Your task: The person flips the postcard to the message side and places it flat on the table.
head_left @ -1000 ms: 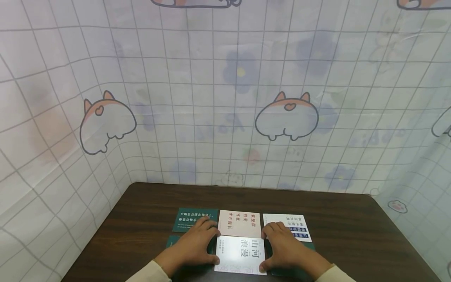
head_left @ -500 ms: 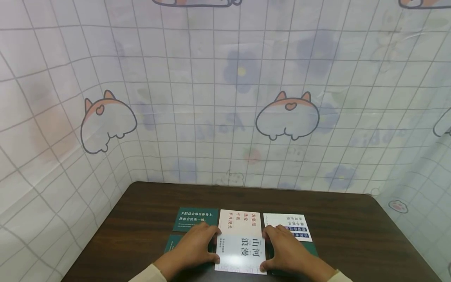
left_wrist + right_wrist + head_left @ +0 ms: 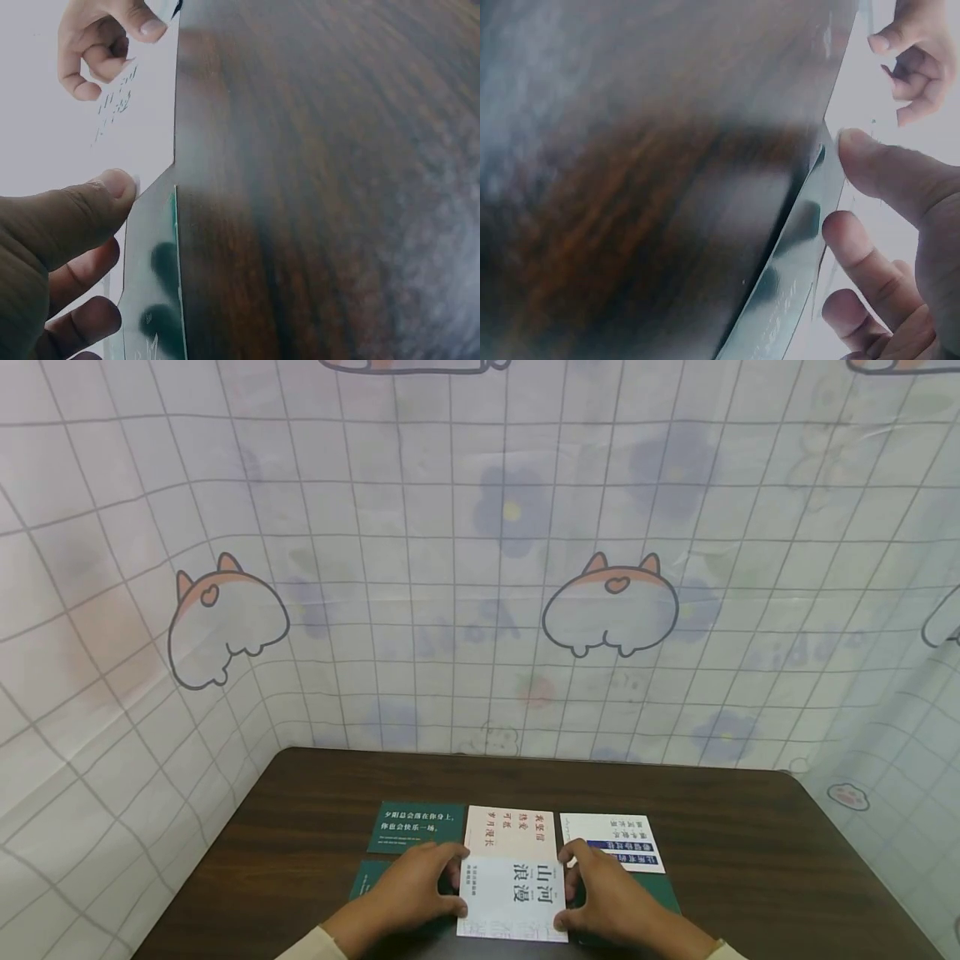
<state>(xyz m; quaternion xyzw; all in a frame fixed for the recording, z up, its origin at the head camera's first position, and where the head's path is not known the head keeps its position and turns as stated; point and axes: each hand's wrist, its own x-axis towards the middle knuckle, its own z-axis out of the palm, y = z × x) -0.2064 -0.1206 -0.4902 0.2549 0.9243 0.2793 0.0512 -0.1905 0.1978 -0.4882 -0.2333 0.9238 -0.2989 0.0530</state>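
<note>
A person's left hand (image 3: 416,887) and right hand (image 3: 609,891) grasp a white card (image 3: 513,897) with dark lettering by its opposite side edges — thumbs nearest the person — at the near middle of a dark wooden table (image 3: 232,860). A pink card (image 3: 516,835) lies just beyond it, a green card (image 3: 416,827) beyond the left hand, a blue-banded card (image 3: 611,831) beyond the right.

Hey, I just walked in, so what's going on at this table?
Someone's left hand and right hand are holding a white printed card by its two side edges. Beyond it, in a row on the dark table, lie a back green card, a pink card and a blue-banded card. A left green card and right green card are partly hidden by the hands. I can't tell whether the held one is slightly raised.
</note>
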